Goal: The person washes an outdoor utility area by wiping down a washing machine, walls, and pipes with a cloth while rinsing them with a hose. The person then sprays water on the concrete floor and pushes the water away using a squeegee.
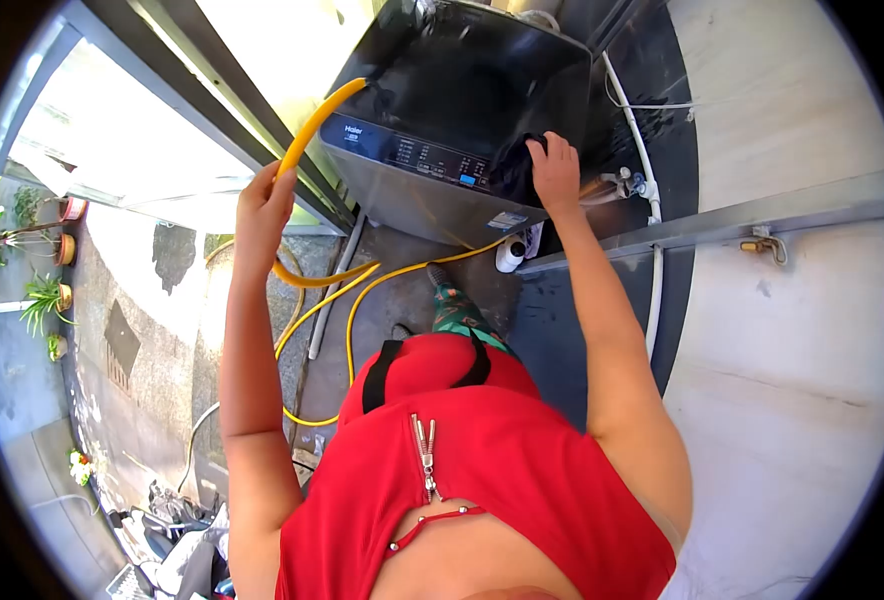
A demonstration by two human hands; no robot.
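My left hand [265,208] is closed around a yellow hose [314,122], near its end. From there the hose arches up and right, and its tip lies over the left side of a dark Haier washing machine's lid [462,85]. My right hand [557,172] grips a black cloth [512,168] at the machine's front right corner. The cloth hangs over the right end of the control panel [417,152], where a small blue display is lit. Part of the cloth is hidden behind my fingers.
Loops of the yellow hose lie on the floor near my feet. A white bottle [510,254] stands by the machine's front right corner. A tap [627,183] and white pipe [654,280] run along the right wall. Potted plants [47,300] stand at the far left.
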